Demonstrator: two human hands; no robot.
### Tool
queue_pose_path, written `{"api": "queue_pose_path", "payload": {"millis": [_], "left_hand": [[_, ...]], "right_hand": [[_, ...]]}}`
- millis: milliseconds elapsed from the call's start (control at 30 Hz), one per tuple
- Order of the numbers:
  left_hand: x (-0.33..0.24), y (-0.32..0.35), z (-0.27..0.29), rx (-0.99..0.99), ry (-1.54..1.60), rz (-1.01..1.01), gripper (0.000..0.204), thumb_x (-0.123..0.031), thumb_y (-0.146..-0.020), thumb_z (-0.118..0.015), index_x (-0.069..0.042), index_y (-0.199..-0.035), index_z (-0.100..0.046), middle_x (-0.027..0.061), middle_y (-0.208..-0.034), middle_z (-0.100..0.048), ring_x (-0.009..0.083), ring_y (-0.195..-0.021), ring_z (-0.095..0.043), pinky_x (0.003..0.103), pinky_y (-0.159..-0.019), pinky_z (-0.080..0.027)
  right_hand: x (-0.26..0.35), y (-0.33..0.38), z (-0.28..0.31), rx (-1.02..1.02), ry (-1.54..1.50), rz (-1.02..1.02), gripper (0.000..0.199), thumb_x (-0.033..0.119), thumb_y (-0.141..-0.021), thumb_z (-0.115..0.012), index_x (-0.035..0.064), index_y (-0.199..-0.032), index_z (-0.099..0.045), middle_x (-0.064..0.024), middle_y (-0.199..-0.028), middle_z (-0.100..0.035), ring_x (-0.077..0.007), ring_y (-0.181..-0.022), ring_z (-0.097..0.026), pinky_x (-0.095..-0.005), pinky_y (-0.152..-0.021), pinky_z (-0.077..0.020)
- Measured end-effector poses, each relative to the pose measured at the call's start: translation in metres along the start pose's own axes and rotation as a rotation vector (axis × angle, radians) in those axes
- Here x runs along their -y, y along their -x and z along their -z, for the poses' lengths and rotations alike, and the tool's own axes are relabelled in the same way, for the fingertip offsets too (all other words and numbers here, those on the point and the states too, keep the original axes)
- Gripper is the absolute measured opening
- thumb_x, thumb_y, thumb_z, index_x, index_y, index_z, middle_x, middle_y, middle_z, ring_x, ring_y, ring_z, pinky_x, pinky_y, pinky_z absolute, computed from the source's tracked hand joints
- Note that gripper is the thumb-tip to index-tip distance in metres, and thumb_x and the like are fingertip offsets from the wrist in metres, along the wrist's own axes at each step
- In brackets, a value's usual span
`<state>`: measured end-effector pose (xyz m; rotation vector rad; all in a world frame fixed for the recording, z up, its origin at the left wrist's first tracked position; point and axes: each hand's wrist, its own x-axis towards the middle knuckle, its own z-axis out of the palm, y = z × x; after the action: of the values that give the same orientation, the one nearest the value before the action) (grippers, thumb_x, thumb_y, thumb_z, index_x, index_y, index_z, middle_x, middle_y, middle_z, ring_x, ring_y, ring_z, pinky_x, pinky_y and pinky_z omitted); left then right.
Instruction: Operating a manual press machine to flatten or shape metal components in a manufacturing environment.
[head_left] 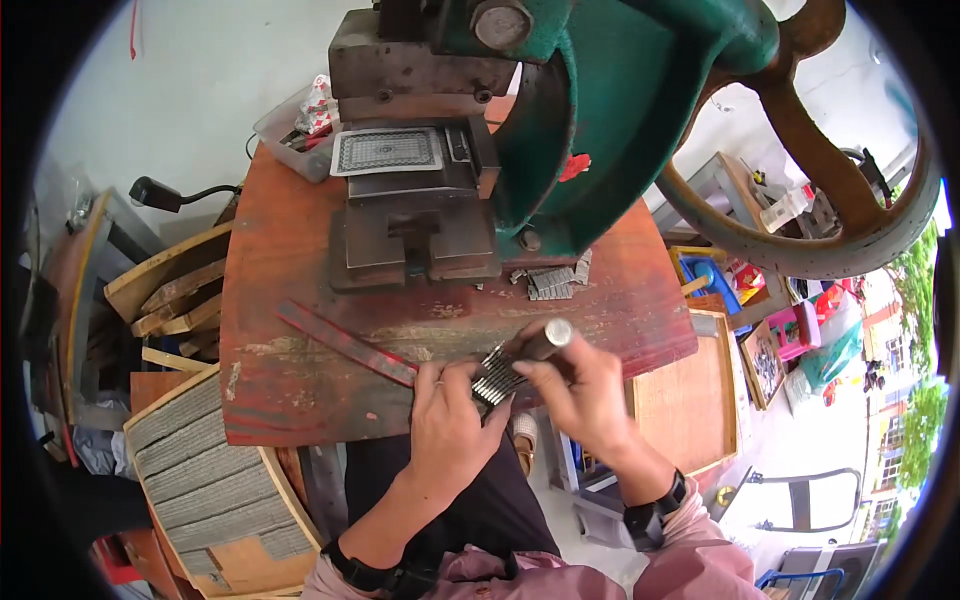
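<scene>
Tightly stacked grey metal plates (494, 376)

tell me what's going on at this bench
A person sits at a worn red workbench in front of a big green press with a rusty flywheel. Their left hand steadies a small stack of thin metal pieces at the bench's near edge, while the right hand grips a short metal cylinder laid against the top of the stack. A few more loose metal pieces lie by the base of the press, and a patterned plate sits in it.
</scene>
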<state>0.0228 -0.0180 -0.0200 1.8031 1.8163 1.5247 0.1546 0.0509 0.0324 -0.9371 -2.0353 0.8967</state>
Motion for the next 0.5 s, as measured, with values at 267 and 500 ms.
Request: {"api": "queue_pose_path", "payload": {"millis": [267,500], "left_hand": [[0.0,0.0,0.0,-0.014,-0.018,-0.006,0.046,-0.005,-0.063,-0.078,0.0,-0.098,-0.047,0.0167,-0.094,-0.057,0.0344,-0.086,-0.054,0.041,-0.073,-0.046],[0.002,0.002,0.001,-0.016,-0.036,0.013,0.046,-0.004,-0.063,-0.077,0.001,-0.097,-0.047,0.0162,-0.092,-0.057,0.0349,-0.086,-0.054,0.041,-0.073,-0.046]], "right_hand": [[0.005,0.007,0.007,-0.004,-0.003,0.11,0.023,0.001,-0.082,-0.066,-0.0015,-0.104,-0.059,-0.0177,-0.089,-0.065,-0.0163,-0.078,-0.066,-0.0293,-0.066,-0.0518],[0.03,0.002,0.015,-0.169,-0.333,0.107,0.018,-0.007,-0.083,-0.06,-0.0076,-0.101,-0.056,-0.0132,-0.089,-0.066,-0.0178,-0.083,-0.067,-0.0286,-0.072,-0.0539]]}}
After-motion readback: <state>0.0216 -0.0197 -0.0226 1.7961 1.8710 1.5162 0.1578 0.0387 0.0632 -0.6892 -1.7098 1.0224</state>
